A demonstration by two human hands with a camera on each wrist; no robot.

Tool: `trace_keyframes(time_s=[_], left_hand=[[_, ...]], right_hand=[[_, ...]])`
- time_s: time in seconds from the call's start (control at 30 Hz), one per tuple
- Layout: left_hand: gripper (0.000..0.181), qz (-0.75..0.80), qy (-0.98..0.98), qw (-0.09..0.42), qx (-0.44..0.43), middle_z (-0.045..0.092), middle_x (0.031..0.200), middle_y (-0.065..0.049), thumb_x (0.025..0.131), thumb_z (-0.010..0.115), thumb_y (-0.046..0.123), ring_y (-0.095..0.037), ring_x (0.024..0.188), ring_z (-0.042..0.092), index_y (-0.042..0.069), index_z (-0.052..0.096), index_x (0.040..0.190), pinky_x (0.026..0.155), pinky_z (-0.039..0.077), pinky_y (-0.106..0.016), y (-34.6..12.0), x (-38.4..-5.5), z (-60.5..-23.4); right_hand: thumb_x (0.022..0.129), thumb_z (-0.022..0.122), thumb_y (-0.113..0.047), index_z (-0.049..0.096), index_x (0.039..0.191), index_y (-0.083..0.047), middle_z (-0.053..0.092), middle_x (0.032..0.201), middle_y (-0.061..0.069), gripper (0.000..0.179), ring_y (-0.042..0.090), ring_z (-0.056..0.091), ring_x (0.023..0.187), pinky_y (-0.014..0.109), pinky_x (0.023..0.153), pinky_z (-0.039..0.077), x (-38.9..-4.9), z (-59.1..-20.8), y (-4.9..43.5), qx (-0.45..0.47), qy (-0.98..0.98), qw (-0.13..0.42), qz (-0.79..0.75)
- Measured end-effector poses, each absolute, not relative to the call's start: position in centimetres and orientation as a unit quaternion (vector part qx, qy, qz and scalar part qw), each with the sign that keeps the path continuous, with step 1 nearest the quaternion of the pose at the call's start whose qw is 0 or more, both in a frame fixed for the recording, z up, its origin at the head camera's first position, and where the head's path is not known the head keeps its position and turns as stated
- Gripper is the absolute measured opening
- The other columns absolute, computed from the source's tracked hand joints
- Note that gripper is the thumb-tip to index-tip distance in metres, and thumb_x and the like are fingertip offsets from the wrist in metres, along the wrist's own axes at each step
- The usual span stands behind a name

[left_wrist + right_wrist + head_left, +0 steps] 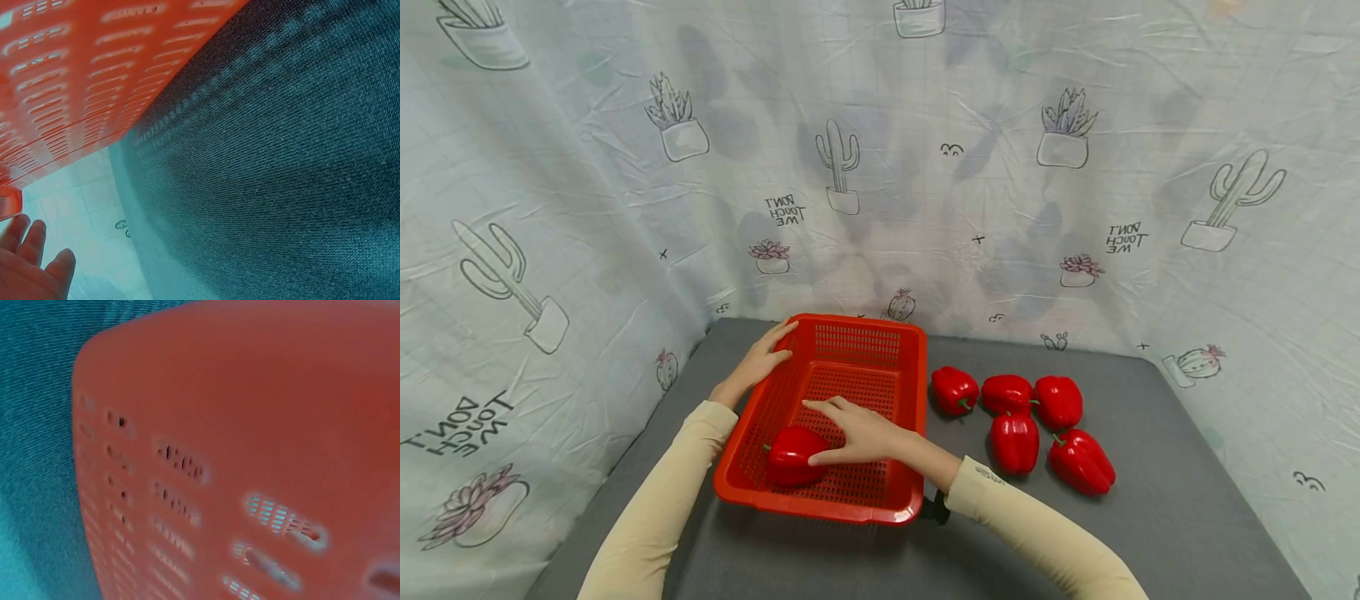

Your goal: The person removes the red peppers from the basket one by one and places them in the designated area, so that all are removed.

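Note:
A red plastic basket (pixel 912 400) with slotted walls stands on the grey table. My left hand (pixel 758 364) rests at its far left rim with fingers extended; in the left wrist view the fingertips (pixel 60 265) show close to the rim. One red bell pepper (pixel 792 456) lies in the near left part of the basket, its green stem toward the left. My right hand (pixel 861 433) reaches over the right wall into the basket, fingers spread, its thumb overlapping the pepper's right side. The basket wall (pixel 219 394) fills most of the right wrist view and hides this hand there.
Several red bell peppers lie in a group right of the basket, among them one pepper (pixel 954 390) near its wall and another pepper (pixel 1082 462) at the group's front right. A patterned curtain (pixel 880 167) hangs behind and beside the table (pixel 1165 517).

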State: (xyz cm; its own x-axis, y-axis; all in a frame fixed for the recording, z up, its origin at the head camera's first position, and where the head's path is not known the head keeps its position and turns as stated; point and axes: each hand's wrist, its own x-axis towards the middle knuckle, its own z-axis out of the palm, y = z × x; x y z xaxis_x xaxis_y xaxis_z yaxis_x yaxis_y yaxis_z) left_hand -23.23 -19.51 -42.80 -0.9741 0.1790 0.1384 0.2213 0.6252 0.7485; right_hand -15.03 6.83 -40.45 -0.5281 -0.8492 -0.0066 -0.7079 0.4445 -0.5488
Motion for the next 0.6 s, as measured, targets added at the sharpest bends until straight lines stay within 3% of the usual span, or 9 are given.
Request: trace_keyframes(time_s=[0.27,0.6], left_hand=[[0.057,-0.422,-0.899,0.022,-0.112,0.017,0.153,-0.017,0.092,0.049,0.005,-0.041,0.138,0.016,0.009,0.031,0.146,0.104,0.019,-0.062,-19.5,-23.2,-42.8],[0.057,-0.42,-0.9,0.02,-0.115,0.016,0.153,-0.017,0.092,0.049,0.006,-0.042,0.138,0.016,0.009,0.031,0.146,0.104,0.02,-0.062,-19.5,-23.3,-42.8]], right_hand=[[0.08,0.062,-0.054,0.024,0.147,-0.03,0.044,0.135,0.004,0.082,0.012,0.05,0.108,0.028,0.088,0.047,-14.9,-41.1,5.8,-0.473,0.839,0.145,-0.227],[0.079,0.064,-0.052,0.026,0.146,-0.029,0.044,0.133,0.003,0.08,0.012,0.05,0.107,0.027,0.087,0.047,-14.8,-41.5,5.4,-0.475,0.836,0.157,-0.226]])
